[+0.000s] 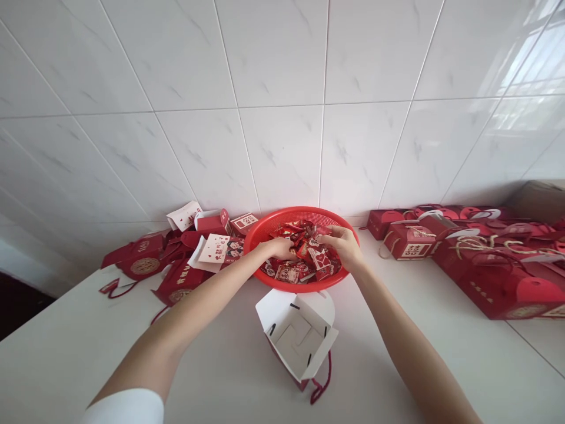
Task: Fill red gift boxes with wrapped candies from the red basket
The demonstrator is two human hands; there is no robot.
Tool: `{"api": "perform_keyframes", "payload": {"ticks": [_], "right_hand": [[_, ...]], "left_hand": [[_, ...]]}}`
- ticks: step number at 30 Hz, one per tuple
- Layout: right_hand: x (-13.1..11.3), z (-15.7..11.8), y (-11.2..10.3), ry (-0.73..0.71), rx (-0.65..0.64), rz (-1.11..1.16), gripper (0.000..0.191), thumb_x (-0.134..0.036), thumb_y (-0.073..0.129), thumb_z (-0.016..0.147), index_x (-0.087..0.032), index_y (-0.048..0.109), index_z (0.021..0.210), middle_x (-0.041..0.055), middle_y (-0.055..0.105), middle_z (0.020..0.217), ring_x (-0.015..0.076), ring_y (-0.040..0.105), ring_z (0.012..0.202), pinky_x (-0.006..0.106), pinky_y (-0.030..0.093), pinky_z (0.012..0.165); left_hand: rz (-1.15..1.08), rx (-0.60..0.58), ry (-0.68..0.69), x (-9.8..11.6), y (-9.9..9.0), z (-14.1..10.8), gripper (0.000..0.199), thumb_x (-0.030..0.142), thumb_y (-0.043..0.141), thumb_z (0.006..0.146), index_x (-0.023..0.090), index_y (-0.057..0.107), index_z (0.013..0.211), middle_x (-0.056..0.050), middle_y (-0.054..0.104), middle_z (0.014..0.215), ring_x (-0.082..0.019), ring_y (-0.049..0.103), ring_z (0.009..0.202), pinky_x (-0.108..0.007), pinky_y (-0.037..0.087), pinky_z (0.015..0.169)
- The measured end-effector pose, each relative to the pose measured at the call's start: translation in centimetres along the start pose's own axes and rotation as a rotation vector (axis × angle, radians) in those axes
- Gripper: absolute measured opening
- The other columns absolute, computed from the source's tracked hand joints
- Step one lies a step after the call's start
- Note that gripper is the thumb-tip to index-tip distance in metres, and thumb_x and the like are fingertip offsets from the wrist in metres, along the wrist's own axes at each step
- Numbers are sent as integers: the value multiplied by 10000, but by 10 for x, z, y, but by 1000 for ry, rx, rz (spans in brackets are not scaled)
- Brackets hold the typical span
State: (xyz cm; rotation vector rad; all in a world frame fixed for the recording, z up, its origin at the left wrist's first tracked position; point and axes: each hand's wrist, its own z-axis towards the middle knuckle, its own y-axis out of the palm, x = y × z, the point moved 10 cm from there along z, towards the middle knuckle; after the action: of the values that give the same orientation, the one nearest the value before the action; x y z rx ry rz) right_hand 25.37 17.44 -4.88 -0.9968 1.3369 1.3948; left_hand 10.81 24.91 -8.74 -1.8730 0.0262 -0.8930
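Note:
A round red plastic basket (269, 231) stands on the white counter against the tiled wall, heaped with small red and white wrapped packets (304, 256). My left hand (280, 248) reaches over the near rim, its fingers down among the packets, and I cannot tell whether it grips one. My right hand (343, 247) is at the basket's right side, its fingertips pinching what looks like a red packet at the top of the heap. Just in front of the basket, below my forearms, lies an open gift box (300, 333), white inside, with red cord handles.
Red gift boxes and bags with cord handles (498, 277) are piled to the right along the wall. More red bags (141, 259) and white cards (184, 215) lie to the left. White tiles rise behind the counter, and a cardboard box (536, 200) stands in the far right corner.

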Motion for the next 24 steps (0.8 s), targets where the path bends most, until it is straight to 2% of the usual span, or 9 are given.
{"api": "perform_keyframes", "payload": {"ticks": [4,6,8,11,13,16,18,21,24], "right_hand": [[-5,0,-6,-34,86,27,211,-360,781,589,-203,670,676,2,699,711,164,633,669,280,495,616],[-5,0,-8,-22,117,39,211,-373,767,595,-216,660,685,-1,701,731,172,638,701,273,496,616],[-3,0,-5,6,99,40,213,-377,773,600,-224,651,682,2,697,721,182,637,707,274,500,609],[-1,-1,2,37,20,25,215,-355,804,601,-229,667,707,10,711,772,183,638,724,273,506,602],[0,-2,7,48,-34,7,232,-339,822,595,-225,678,737,10,721,839,176,644,741,266,510,605],[0,-3,8,34,-62,2,255,-351,818,604,-217,681,774,12,722,834,174,652,725,278,520,621],[-3,-2,3,-3,-16,10,251,-365,800,618,-216,669,771,9,718,798,172,649,701,286,518,624],[-7,-1,-3,-56,51,11,236,-371,779,634,-221,651,765,1,713,798,169,642,713,279,505,624],[-7,-2,-4,-48,75,3,250,-356,776,619,-231,642,788,-19,690,766,157,619,698,263,485,598]], "left_hand": [[27,51,-70,1,-7,1,190,227,806,561,188,707,718,-56,715,783,-292,672,864,-332,507,799],[28,95,-67,4,-18,-5,228,174,771,579,176,728,802,-55,720,818,-290,672,865,-344,513,796],[-59,168,6,15,-31,-14,343,158,750,606,174,732,948,-63,734,987,-277,669,944,-352,517,845],[-344,224,201,39,-40,-26,461,167,758,631,180,703,1088,-66,698,1185,-245,654,1047,-366,510,939],[-480,216,284,51,-37,-31,544,184,763,653,193,666,1188,-64,694,1167,-230,652,1056,-371,519,938],[-476,258,296,59,-34,-32,644,208,772,673,197,591,1291,-73,693,1128,-234,650,1061,-350,531,893],[-340,246,207,55,-26,-29,520,240,778,674,179,633,1169,-74,712,1057,-246,664,1003,-325,529,831],[2,46,1,40,0,-23,256,329,798,647,181,659,804,-45,708,804,-255,668,800,-304,491,693],[190,-63,-43,35,15,-22,242,368,789,641,201,617,671,-32,673,698,-257,652,718,-299,450,640]]}}
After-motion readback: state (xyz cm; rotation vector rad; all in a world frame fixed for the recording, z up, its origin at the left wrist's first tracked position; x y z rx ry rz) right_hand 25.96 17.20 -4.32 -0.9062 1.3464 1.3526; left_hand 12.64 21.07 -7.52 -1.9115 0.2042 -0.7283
